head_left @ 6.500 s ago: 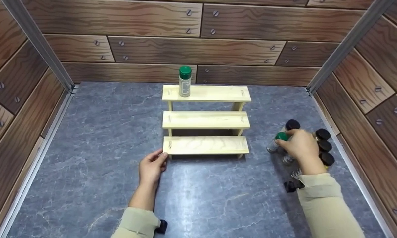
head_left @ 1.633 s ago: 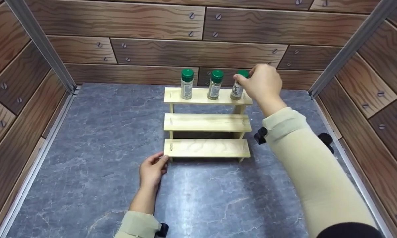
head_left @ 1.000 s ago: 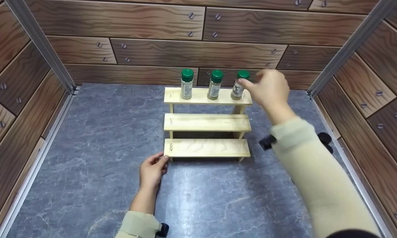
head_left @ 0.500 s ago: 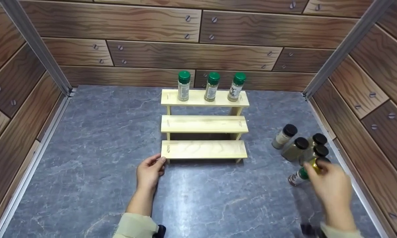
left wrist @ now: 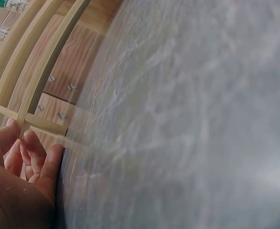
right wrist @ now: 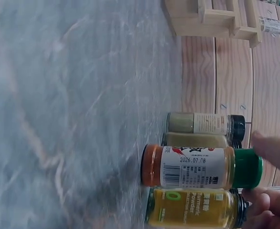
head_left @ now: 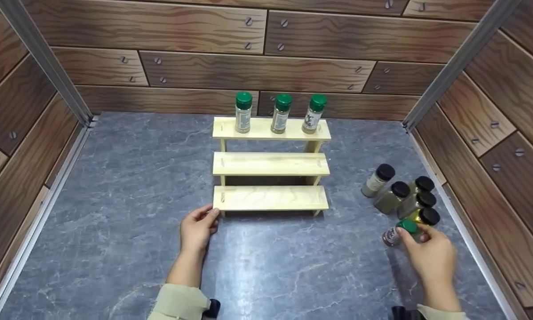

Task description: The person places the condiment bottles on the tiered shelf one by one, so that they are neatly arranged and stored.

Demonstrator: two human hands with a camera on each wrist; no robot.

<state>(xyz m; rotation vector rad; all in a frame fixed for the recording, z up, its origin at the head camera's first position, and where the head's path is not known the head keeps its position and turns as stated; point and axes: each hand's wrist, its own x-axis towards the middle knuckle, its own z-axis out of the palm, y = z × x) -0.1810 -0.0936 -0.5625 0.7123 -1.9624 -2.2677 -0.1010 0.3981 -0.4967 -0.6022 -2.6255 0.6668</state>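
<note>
My left hand (head_left: pixel 196 229) pinches the left front corner of a pale three-step wooden rack (head_left: pixel 271 198) between thumb and fingers; the left wrist view shows this hand (left wrist: pixel 25 186) at the board's end. My right hand (head_left: pixel 433 255) holds a spice jar (head_left: pixel 391 236) by its green cap, thumb on one side and fingers on the other. In the right wrist view that jar (right wrist: pixel 195 167) has reddish contents and a white label. Three green-capped spice jars, left (head_left: pixel 243 113), middle (head_left: pixel 280 114) and right (head_left: pixel 314 114), stand upright on the top step.
Several black-capped jars cluster just beyond my right hand, among them a pale one (head_left: pixel 376 182), a greenish one (head_left: pixel 391 198) and a yellow turmeric jar (right wrist: pixel 192 207). Wood-patterned walls (head_left: pixel 204 69) enclose the grey marbled surface (head_left: pixel 137 178) at the back and both sides.
Two more green-capped jars have come onto the top step. My right hand has let go of the rightmost one, moved back to the lower right and gripped another. My left hand stays at the rack.
</note>
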